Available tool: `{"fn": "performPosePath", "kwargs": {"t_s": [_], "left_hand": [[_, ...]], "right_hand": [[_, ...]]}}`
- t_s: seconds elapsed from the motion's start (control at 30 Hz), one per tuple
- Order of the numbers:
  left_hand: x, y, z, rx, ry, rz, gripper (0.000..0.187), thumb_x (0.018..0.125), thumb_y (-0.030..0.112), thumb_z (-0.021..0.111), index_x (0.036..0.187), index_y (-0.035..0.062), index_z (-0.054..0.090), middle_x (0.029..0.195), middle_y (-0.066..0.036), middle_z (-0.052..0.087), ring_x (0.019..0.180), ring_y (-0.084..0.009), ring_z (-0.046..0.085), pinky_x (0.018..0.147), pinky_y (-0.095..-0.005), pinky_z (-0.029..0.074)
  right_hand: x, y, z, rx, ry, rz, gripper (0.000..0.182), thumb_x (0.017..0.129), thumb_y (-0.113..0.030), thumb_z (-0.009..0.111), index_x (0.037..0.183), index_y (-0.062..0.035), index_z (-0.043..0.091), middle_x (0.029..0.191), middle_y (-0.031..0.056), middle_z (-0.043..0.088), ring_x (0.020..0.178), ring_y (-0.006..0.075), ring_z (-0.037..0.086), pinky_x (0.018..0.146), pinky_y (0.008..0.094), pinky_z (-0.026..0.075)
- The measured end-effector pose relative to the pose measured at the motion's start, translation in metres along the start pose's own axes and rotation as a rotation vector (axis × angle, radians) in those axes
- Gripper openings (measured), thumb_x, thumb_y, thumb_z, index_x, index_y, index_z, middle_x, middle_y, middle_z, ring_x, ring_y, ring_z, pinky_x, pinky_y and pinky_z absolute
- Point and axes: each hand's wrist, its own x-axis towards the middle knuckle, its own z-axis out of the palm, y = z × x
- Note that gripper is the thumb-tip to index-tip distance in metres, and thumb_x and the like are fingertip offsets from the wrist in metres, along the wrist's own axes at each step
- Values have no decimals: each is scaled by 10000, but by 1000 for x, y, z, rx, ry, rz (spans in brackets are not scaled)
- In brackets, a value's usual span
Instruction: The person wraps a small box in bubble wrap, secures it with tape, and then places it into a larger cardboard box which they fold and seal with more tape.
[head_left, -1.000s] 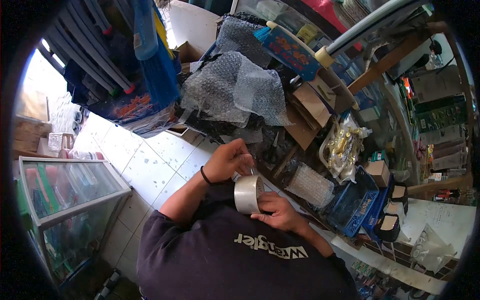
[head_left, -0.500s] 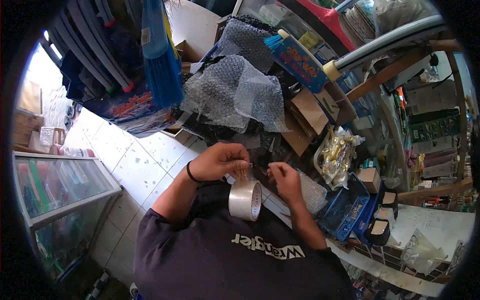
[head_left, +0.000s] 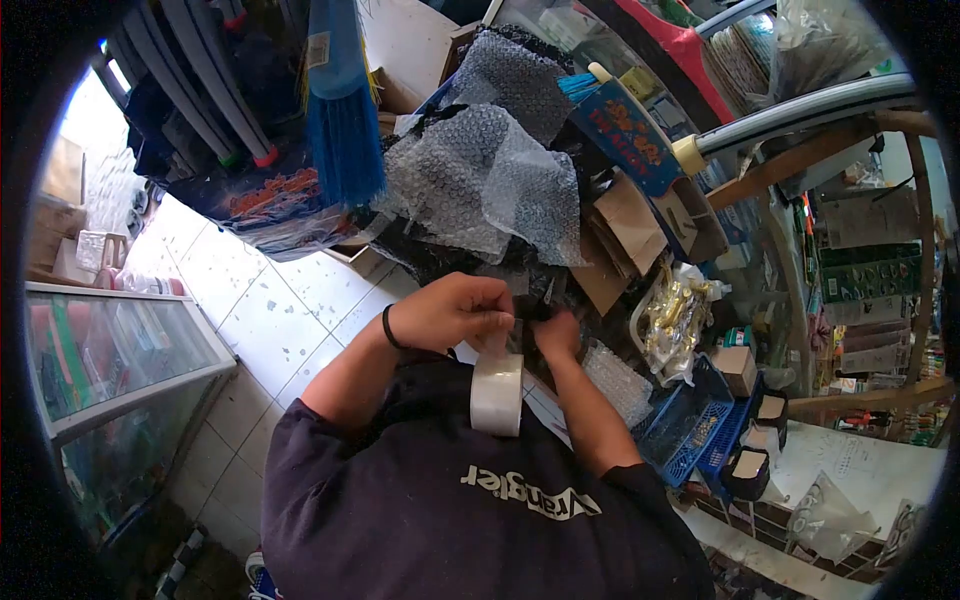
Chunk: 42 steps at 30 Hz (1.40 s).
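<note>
Head view: a tape roll suspended from one hand

The left hand [head_left: 458,315] is closed, thumb against fingers, on a strip of tape [head_left: 496,344]; below it the tape roll [head_left: 497,396] hangs at near centre, before the dark shirt [head_left: 400,490]. Carrying the roll by its strip presumably leaves the right hand [head_left: 557,334] unburdened. That hand extends toward the far side, just beside a pointed grey object [head_left: 549,289] (perhaps a scissor blade); its fingertips are obscured, so whether it grips anything cannot be told. Beyond, bubble wrap [head_left: 440,165] lies loosely spread over black plastic [head_left: 425,262].

Containers: at right, a white tray [head_left: 637,323] holds gold-coloured pieces [head_left: 682,322] in clear plastic, its rim probably there to keep them from sliding. Nearer, a blue basket [head_left: 655,432] contains small items, too small to identify. At left, a glass case [head_left: 120,350] encloses goods visible through its panes.
</note>
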Motion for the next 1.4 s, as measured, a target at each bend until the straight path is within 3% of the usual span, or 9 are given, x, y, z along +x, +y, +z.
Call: {"fn": "performPosePath", "kwargs": {"t_s": [0.03, 0.17, 0.3, 0.4, 0.6, 0.73, 0.87, 1.07, 1.4], "left_hand": [[2, 3, 0, -23, -9, -15, 155, 897, 155, 535, 871, 2, 537, 753, -51, 616, 694, -94, 600, 597, -250, 503], [11, 20, 11, 10, -66, -57, 148, 888, 145, 538, 847, 2, 541, 717, -48, 615, 658, -101, 601, 567, -250, 489], [26, 32, 27, 132, -112, -28, 153, 885, 145, 533, 829, 3, 545, 679, -43, 610, 636, -97, 598, 559, -248, 485], [45, 32, 47, 118, -177, -4, 159, 882, 153, 536, 823, 6, 549, 674, -43, 611, 625, -94, 601, 549, -245, 488], [80, 38, 97, 150, -301, -41, 141, 878, 134, 533, 829, 2, 551, 665, -42, 602, 595, -107, 619, 521, -239, 503], [92, 40, 124, 181, -361, -14, 125, 877, 115, 528, 834, 0, 554, 654, -44, 599, 591, -116, 623, 518, -240, 503], [98, 43, 143, 243, -369, 22, 123, 870, 110, 537, 826, -3, 557, 637, -50, 597, 587, -121, 628, 509, -247, 500], [104, 48, 165, 287, -359, -29, 130, 861, 111, 544, 812, -9, 556, 632, -62, 601, 572, -128, 631, 498, -255, 494], [113, 51, 183, 342, -344, -35, 148, 857, 130, 556, 811, -10, 554, 633, -69, 606, 577, -139, 636, 507, -261, 501]], "right_hand": [[4, 4, -4, 39, -33, -15, 329, 709, -273, 676, 930, -36, 619, 840, 173, 645, 811, 331, 629, 687, 399, 504], [26, 33, -44, 804, -690, 304, 277, 774, -194, 673, 951, 6, 598, 742, 65, 621, 674, 146, 596, 541, 287, 464], [-23, 31, -149, 1103, -937, 0, 470, 766, -111, 683, 1159, 0, 450, 837, 86, 623, 706, 141, 599, 572, 250, 464], [-42, 53, -208, 851, -956, -189, 457, 696, -91, 738, 1080, -14, 502, 849, 63, 621, 760, 126, 604, 600, 271, 492], [-62, 93, -287, 528, -1130, -218, 591, 612, -17, 766, 1143, 18, 509, 910, 69, 616, 806, 157, 603, 701, 285, 500], [-76, 91, -304, 89, -1045, -394, 569, 620, -119, 790, 1124, -3, 554, 831, 18, 624, 648, 80, 542, 584, 229, 444], [-83, 93, -307, 136, -1119, -350, 631, 618, -298, 782, 1133, -8, 561, 892, 80, 629, 772, 144, 559, 682, 282, 456], [-82, 109, -301, 116, -999, -542, 632, 592, -281, 808, 1119, -15, 580, 761, 20, 587, 638, 96, 479, 570, 247, 401], [-78, 122, -304, 144, -1037, -502, 598, 619, -249, 782, 1123, -3, 575, 809, 47, 604, 718, 115, 524, 652, 260, 434]]}}
